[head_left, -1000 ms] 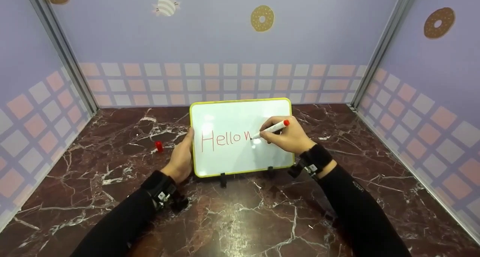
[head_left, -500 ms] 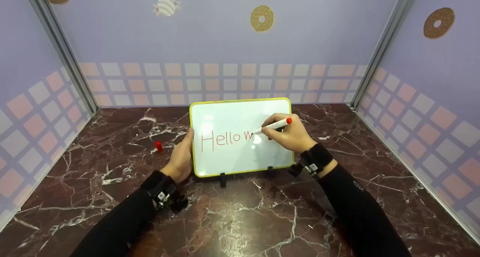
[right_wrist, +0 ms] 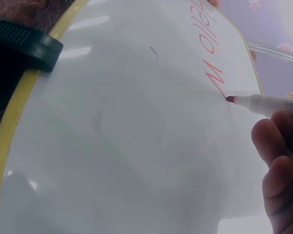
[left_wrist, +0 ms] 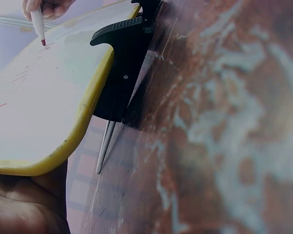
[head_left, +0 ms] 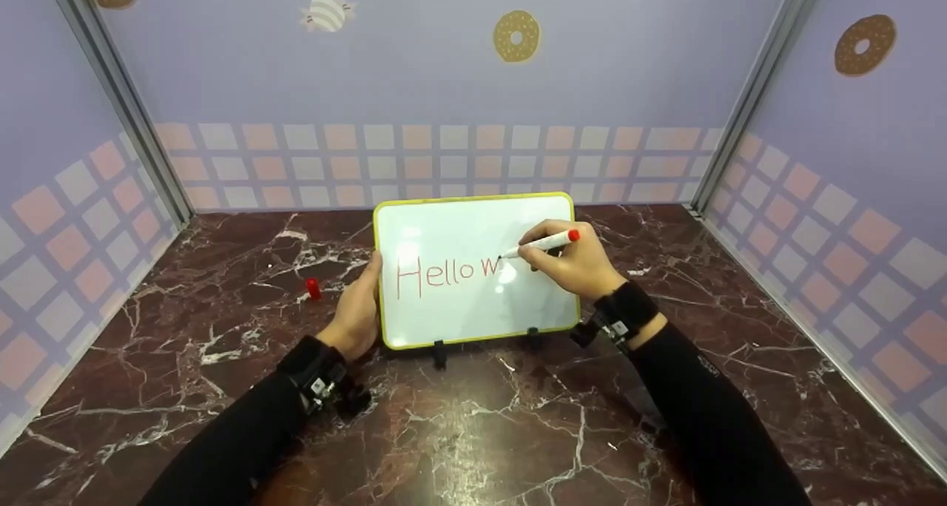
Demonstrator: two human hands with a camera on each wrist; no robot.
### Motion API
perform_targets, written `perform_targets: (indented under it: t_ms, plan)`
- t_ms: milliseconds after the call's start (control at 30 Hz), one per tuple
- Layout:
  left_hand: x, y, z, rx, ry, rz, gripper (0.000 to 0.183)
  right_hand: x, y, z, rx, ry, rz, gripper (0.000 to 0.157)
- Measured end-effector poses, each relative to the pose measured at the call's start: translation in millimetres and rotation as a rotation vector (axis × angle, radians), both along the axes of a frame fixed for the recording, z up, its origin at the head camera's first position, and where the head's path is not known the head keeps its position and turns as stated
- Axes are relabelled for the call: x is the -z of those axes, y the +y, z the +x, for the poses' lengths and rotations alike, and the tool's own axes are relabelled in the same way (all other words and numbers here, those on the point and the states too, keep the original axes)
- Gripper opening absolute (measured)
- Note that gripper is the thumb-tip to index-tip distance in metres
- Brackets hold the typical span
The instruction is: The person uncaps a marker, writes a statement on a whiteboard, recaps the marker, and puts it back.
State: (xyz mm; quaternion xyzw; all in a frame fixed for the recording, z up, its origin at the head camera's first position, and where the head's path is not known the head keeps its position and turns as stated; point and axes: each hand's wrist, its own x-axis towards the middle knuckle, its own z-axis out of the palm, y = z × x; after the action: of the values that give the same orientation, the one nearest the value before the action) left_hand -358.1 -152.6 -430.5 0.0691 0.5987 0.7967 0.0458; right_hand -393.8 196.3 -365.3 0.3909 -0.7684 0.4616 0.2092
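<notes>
A small whiteboard (head_left: 473,314) with a yellow rim leans back on a black stand (head_left: 439,354). Red lettering (head_left: 435,273) across its middle reads "Hello W". My left hand (head_left: 356,310) grips the board's left edge, thumb along the rim and the other fingers hidden behind. In my right hand (head_left: 581,265) a white marker (head_left: 546,244) with a red end is pinched between thumb and fingers. The right wrist view shows the marker's dark red tip (right_wrist: 230,99) at the upper end of the W's last stroke, touching the board.
A red marker cap (head_left: 314,289) is on the dark marbled table (head_left: 459,432), left of my left hand. Purple walls (head_left: 414,62) with pink and white squares enclose the back and both sides.
The marker tip has moved up and slightly right, drawing the last stroke of the W. My right hand has shifted with it, while the left hand and the board stay put.
</notes>
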Motion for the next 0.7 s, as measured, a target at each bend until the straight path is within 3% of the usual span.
perform_targets:
  t_ms: [700]
  plan:
    - [0.5,-0.5,-0.2,-0.009,-0.004,-0.007,0.072,-1.4,1.6,-0.3,0.014,0.026,0.013,0.003]
